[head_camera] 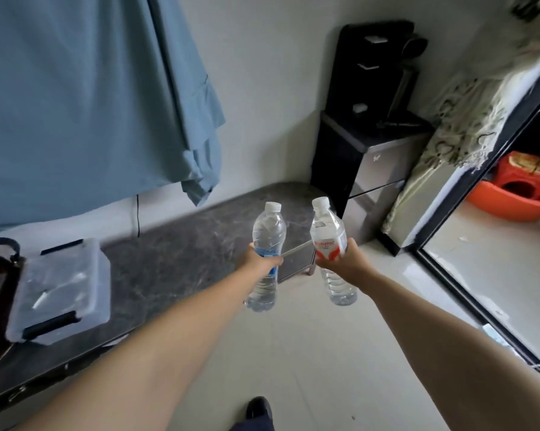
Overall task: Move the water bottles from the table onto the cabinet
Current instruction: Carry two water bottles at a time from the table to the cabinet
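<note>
The person is gripping a blue-labelled bottle (267,253) in the left hand (260,259) and a red-labelled bottle (330,247) in the right hand (344,261), holding both upright mid-air, probably for setting onto the dark cabinet (169,259) at left.

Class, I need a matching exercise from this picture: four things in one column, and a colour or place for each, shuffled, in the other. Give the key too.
Things:
1. bottle in the left hand
2. bottle in the right hand
3. clear storage box
4. basin

Descriptions:
A. orange, on the floor at far right
B. red-and-white label
C. blue label
D. on the dark marbled cabinet top, at left

Pairs: 1-C, 2-B, 3-D, 4-A
</note>
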Demonstrator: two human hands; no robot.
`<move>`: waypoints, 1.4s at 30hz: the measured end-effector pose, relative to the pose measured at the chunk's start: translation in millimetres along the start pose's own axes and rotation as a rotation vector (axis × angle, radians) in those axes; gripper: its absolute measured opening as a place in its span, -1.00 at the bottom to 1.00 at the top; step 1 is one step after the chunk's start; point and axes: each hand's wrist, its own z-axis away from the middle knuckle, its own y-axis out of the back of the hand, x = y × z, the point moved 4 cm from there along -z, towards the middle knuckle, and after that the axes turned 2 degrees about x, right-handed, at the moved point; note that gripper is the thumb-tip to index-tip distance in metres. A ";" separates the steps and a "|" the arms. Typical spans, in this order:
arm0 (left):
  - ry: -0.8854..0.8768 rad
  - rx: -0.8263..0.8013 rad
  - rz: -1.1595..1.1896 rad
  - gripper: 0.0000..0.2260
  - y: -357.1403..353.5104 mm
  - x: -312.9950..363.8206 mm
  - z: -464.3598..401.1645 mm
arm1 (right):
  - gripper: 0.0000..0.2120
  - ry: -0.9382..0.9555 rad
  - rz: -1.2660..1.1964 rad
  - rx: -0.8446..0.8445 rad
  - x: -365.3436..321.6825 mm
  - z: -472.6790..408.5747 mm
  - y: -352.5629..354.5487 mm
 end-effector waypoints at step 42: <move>0.214 0.318 0.448 -0.73 -220.9 153.1 -660.8 | -0.36 -0.105 -0.238 -0.037 -15.9 -718.1 -97.5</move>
